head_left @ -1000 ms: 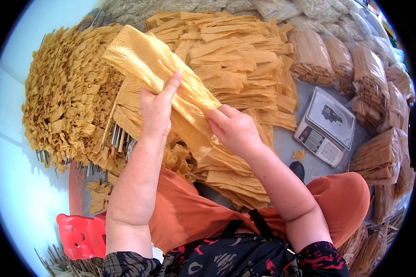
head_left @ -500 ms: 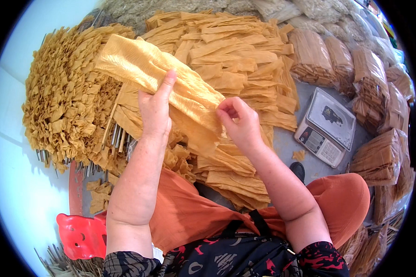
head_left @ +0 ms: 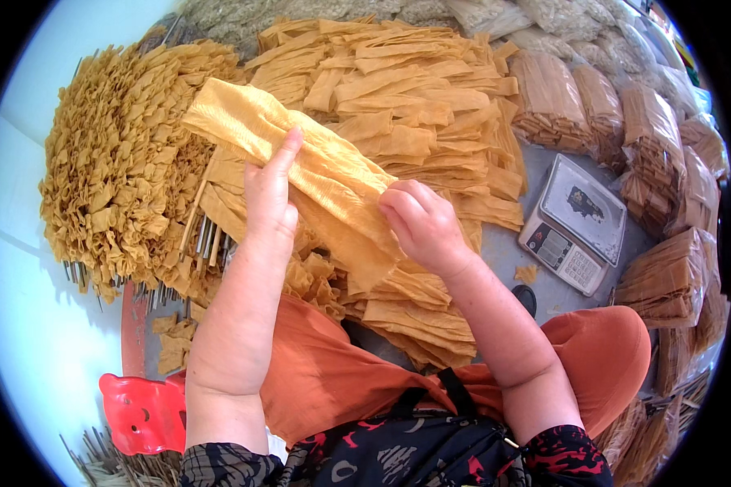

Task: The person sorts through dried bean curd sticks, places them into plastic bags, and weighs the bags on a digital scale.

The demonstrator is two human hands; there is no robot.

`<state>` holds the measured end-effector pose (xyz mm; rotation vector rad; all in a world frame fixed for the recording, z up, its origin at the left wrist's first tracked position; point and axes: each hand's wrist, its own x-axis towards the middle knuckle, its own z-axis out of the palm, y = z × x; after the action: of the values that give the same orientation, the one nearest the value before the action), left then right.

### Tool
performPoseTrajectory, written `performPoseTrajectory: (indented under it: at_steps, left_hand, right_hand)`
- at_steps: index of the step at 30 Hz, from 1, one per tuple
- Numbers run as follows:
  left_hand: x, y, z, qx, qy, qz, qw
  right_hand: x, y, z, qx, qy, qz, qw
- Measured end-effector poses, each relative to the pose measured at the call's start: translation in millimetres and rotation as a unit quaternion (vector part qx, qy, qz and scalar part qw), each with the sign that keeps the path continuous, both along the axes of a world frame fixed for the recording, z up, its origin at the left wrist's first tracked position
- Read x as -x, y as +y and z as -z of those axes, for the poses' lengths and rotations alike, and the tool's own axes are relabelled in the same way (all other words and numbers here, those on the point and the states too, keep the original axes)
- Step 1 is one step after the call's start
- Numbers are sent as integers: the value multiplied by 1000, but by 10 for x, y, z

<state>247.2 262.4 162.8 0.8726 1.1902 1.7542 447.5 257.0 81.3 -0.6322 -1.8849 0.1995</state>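
A long yellow sheet of what looks like dried tofu skin [head_left: 333, 174] hangs slantwise between my hands, its far left end raised and its lower edge drooping. My left hand [head_left: 270, 195] grips it near the middle, thumb on top and the other fingers hidden underneath. At the sheet's right edge, my right hand [head_left: 430, 229] pinches it between thumb and curled fingers. Behind and below lies a broad stack of flat tofu skin strips [head_left: 422, 89]. To the left rises a heap of crinkled tofu skin [head_left: 122, 162], with thin sticks [head_left: 209, 242] poking out of it.
A digital scale [head_left: 581, 211] sits on the grey floor to the right. Clear bags of brown strips [head_left: 662, 276] line the right side, and paler bags [head_left: 536, 20] the back. A red plastic stool [head_left: 142, 414] stands at lower left, near a white wall [head_left: 16, 284].
The sheet's far left end has come down and slightly right. Its lower right part droops further, and my right hand has turned and shifted slightly lower, still pinching.
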Motion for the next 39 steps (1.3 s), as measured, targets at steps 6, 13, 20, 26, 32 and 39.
performPoseTrajectory:
  at_steps: [6, 13, 20, 26, 32, 39]
  left_hand:
    - [0, 9, 15, 75, -72, -33, 994]
    - [112, 27, 62, 74, -63, -11, 995]
    - [-54, -36, -75, -42, 65, 7, 997]
    - [-76, -29, -62, -3, 99, 14, 995]
    - [-29, 11, -24, 25, 107, 10, 994]
    - [-51, 22, -42, 32, 106, 14, 994]
  right_hand:
    - [-31, 1, -24, -66, 34, -2, 997]
    - [-39, -21, -102, 58, -29, -37, 997]
    - [69, -81, 35, 110, -26, -7, 994]
    - [-30, -52, 49, 31, -136, -21, 990]
    - [-57, 4, 110, 11, -123, -41, 992]
    - [-58, 17, 188, -20, -88, -6, 996]
